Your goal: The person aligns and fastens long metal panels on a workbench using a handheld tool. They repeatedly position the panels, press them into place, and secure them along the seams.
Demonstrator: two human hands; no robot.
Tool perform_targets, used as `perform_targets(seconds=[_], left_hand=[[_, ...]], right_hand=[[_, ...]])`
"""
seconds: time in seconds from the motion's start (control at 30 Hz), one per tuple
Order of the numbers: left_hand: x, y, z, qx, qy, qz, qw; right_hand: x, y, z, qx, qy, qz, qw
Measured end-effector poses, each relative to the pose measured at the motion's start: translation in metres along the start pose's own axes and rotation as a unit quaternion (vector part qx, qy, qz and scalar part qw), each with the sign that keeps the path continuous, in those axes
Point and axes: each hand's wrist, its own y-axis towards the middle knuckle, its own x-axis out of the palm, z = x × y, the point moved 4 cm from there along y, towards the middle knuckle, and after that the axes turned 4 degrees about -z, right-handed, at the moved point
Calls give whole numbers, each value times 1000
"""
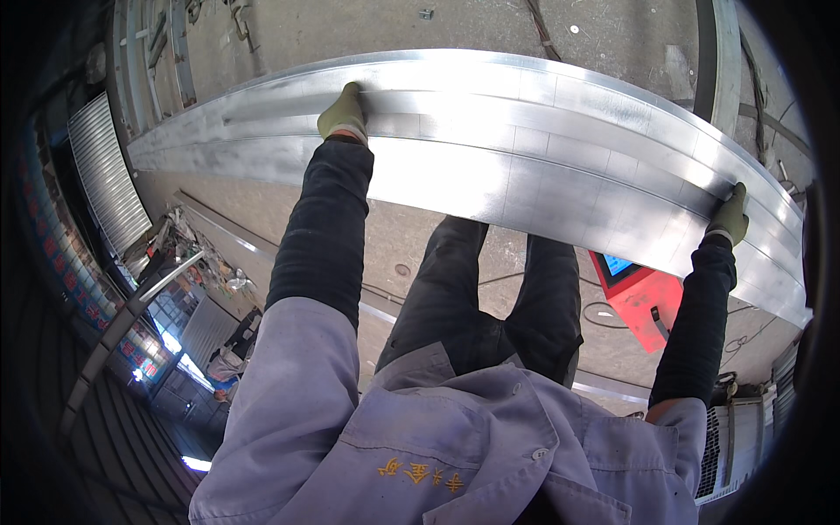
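A long, shiny sheet-metal panel (455, 179) with lengthwise folds spans the view from left to right in front of my legs. My left hand (344, 112), in a yellow-green work glove, is closed on a raised fold left of the panel's middle. Toward the right end, my right hand (731, 214), gloved alike, grips the same fold. Fingertips of both hands are partly hidden. Both arms reach forward and spread wide.
A red machine with a lit screen (643, 302) stands on the floor beyond the panel's near right edge. Cables lie around it. Metal rails and clamps (157, 52) are at the far left; an upright beam (723, 70) is at the far right. Scrap (188, 245) lies left.
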Motion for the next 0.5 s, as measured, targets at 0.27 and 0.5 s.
perform_targets(seconds=[0.27,0.5], left_hand=[[-2,14,-3,13,27,-2,1000],[-11,-24,17,18,152,-56,987]], right_hand=[[0,-3,-3,5,-11,-15,1000],[-3,1,-3,1,-20,-10,1000]])
